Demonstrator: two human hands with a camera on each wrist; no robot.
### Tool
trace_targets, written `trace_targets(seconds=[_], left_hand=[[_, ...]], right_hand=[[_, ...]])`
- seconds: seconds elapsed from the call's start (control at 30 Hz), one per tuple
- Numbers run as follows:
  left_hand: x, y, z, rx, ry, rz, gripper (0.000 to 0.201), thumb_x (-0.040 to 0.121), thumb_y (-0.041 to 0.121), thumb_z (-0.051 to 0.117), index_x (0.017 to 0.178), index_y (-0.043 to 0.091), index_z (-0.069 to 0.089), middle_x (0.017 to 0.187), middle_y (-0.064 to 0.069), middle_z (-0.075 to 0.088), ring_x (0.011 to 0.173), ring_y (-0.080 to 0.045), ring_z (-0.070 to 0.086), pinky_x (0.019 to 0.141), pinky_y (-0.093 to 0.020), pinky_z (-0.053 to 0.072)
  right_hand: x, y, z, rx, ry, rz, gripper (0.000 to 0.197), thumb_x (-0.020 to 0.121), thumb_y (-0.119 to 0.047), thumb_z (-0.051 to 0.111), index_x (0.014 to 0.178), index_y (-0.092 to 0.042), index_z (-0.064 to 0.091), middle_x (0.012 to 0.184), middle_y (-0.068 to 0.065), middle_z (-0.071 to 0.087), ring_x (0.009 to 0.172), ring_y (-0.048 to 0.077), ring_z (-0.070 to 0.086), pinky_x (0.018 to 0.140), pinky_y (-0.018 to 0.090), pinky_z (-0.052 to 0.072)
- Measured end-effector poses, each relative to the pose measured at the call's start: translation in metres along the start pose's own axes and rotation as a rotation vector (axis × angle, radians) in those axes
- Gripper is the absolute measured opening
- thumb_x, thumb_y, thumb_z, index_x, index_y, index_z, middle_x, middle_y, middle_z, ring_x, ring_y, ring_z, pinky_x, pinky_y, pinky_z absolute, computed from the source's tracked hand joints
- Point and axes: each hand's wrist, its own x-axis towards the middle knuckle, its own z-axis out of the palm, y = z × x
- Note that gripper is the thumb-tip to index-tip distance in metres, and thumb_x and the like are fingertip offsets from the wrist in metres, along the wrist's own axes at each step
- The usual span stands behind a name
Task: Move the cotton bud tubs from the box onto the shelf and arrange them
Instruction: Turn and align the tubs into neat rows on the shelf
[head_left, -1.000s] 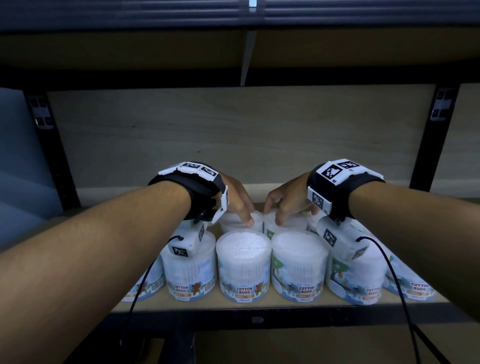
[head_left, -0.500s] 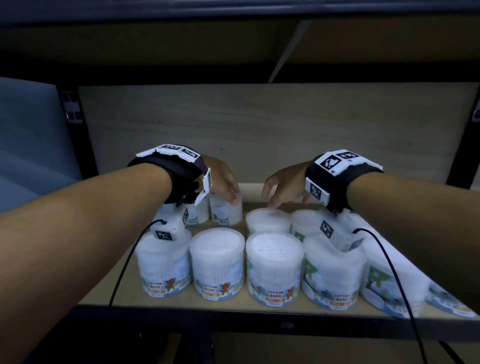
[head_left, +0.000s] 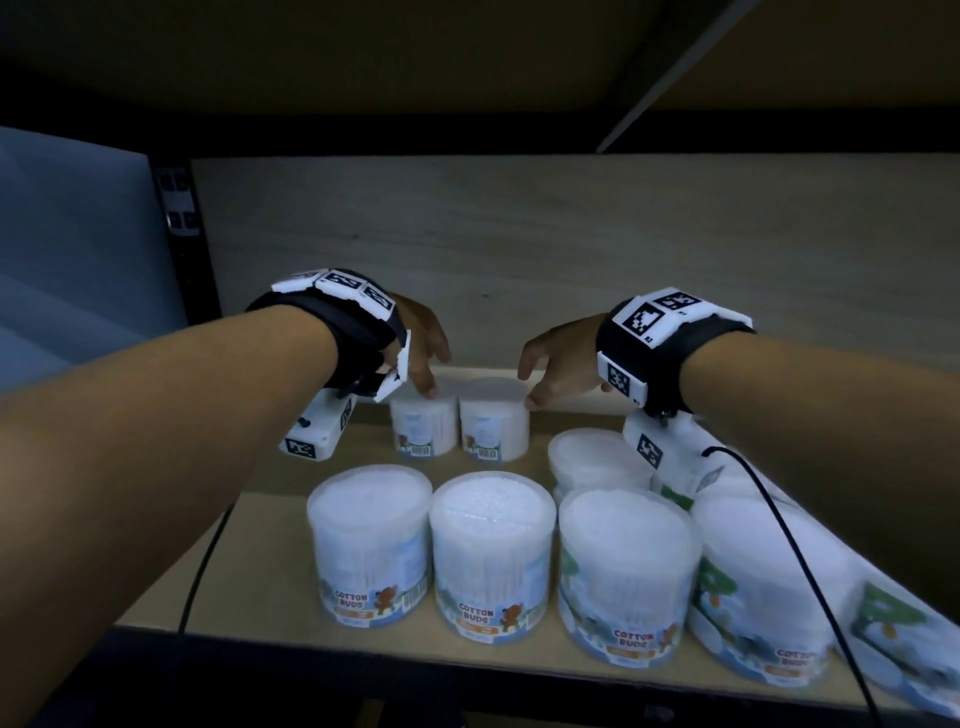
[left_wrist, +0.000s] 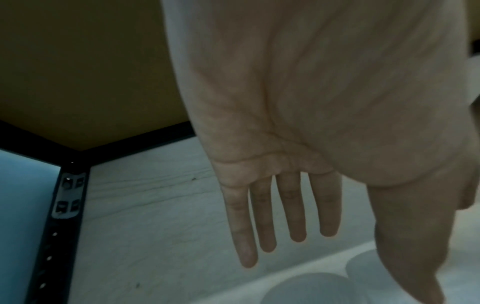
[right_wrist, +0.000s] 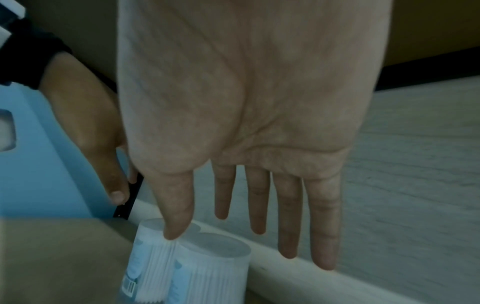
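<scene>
Open hands (head_left: 423, 345) (head_left: 558, 364) flank two rear tubs (head_left: 460, 423) near back edge

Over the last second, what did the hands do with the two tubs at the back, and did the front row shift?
Both hands drew apart and lifted off the lids they had been touching: the left hand and the right hand are now open, holding nothing. The two back tubs, previously under the fingertips, stand upright side by side by the back wall. The front row of tubs shows no shift on the shelf.
</scene>
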Motion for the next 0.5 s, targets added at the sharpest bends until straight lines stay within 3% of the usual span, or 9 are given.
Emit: trace_targets(seconds=[0.2, 0.4, 0.5], left_hand=[[0.025, -0.009, 0.016, -0.018, -0.025, -0.015, 0.078, 0.089, 0.038, 0.071, 0.154, 0.023, 0.031, 0.157, -0.001, 0.035, 0.142, -0.021, 0.036, 0.108, -0.029, 0.033], [0.038, -0.010, 0.028, -0.027, -0.022, -0.015, 0.087, 0.091, 0.038, 0.068, 0.158, 0.022, 0.016, 0.164, -0.002, 0.018, 0.148, -0.022, 0.023, 0.114, -0.033, 0.029], [0.042, -0.008, 0.034, -0.019, -0.004, -0.012, 0.087, 0.090, 0.045, 0.067, 0.158, 0.027, 0.016, 0.164, 0.000, 0.019, 0.147, -0.022, 0.027, 0.114, -0.032, 0.031]], right_hand=[[0.030, -0.009, 0.008, 0.001, -0.022, -0.002, 0.067, 0.090, -0.048, 0.061, 0.147, -0.029, 0.033, 0.146, -0.002, 0.041, 0.124, 0.021, 0.047, 0.074, 0.028, 0.040], [0.052, -0.018, 0.012, 0.012, -0.034, 0.011, 0.074, 0.090, -0.052, 0.059, 0.151, -0.026, 0.026, 0.149, 0.000, 0.037, 0.128, 0.023, 0.045, 0.079, 0.027, 0.040], [0.057, -0.020, 0.016, 0.032, -0.039, 0.032, 0.075, 0.090, -0.052, 0.060, 0.152, -0.027, 0.025, 0.152, 0.000, 0.034, 0.131, 0.023, 0.043, 0.081, 0.028, 0.041]])
